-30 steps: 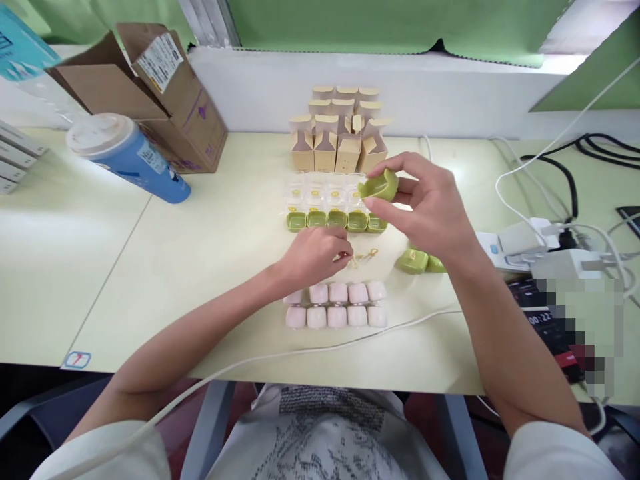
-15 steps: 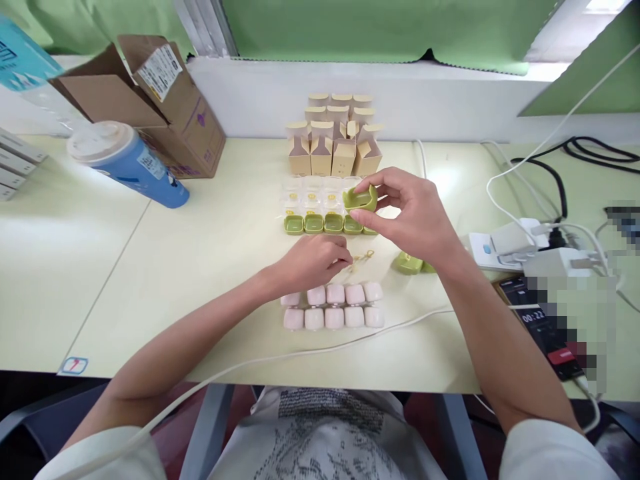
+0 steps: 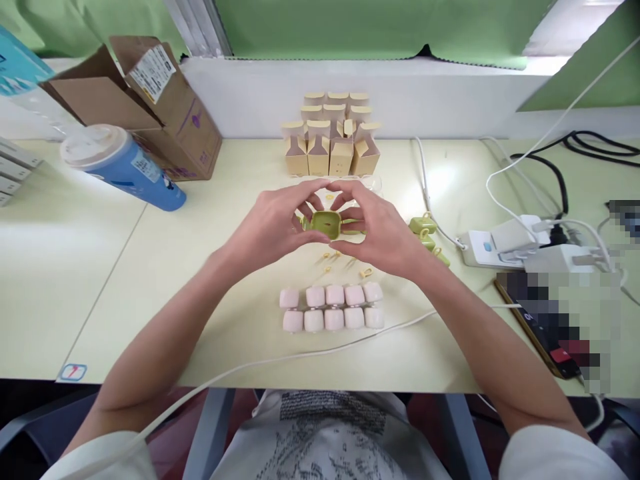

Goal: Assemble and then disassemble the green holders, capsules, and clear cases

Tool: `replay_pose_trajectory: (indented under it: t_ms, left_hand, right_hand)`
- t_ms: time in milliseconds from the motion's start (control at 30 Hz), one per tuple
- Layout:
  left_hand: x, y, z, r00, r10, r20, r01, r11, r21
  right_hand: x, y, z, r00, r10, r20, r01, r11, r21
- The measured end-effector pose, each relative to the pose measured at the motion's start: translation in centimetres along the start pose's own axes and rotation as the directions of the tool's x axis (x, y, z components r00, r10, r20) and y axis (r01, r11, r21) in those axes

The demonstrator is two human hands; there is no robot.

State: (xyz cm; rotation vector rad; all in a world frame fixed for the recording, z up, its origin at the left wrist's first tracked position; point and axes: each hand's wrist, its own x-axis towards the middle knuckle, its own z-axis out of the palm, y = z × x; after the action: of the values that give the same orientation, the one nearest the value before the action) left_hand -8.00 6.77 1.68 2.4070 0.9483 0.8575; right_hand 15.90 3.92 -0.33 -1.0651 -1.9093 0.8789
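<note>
Both hands meet above the middle of the table around one small green shell [image 3: 325, 223]. My left hand [image 3: 273, 223] pinches its left side and my right hand [image 3: 380, 230] its right side, fingers curled. Under the hands lie several tiny yellow hooks [image 3: 365, 273]. Two rows of pink caps [image 3: 333, 307] sit just in front. A few more green pieces [image 3: 425, 230] lie to the right of my right hand. Clear trays and a row of green shells behind the hands are mostly hidden.
Small tan cartons [image 3: 330, 137] stand in rows at the back. A blue cup with a lid [image 3: 120, 167] and an open cardboard box [image 3: 150, 100] are at the left. White chargers [image 3: 505, 240], cables and a dark device [image 3: 545, 320] fill the right side. A white cable [image 3: 300, 353] runs along the front edge.
My left hand rose from the hooks on the table and joined the right hand on the green shell. The right hand brought the shell down and toward the centre.
</note>
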Motion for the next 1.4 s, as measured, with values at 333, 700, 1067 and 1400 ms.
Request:
replay_pose_trajectory:
  t_ms: [333, 700, 1067, 1400]
  left_hand:
    - [-0.7, -3.6, -1.0, 0.847, -0.347, 0.403, 0.141, 0.878, 0.458]
    - [0.2, -1.1, 1.8, 0.819, -0.519, 0.243, 0.140, 0.593, 0.793]
    - [0.8, -1.7, 1.9, 0.755, -0.617, 0.223, 0.207, 0.547, 0.811]
    - [1.1, -1.6, 1.5, 0.698, -0.671, 0.250, 0.231, 0.542, 0.808]
  right_hand:
    - [0.2, -0.6, -6.9, 0.959, 0.089, -0.270, -0.159, 0.956, -0.247]
    - [-0.7, 4.1, -12.0, 0.894, 0.341, -0.289, -0.446, 0.629, -0.637]
    - [-0.4, 5.5, -12.6, 0.625, 0.755, -0.198, -0.505, 0.197, -0.841]
    - [0.5, 3.6, -11.1, 0.733, 0.593, -0.332, -0.607, 0.352, -0.712]
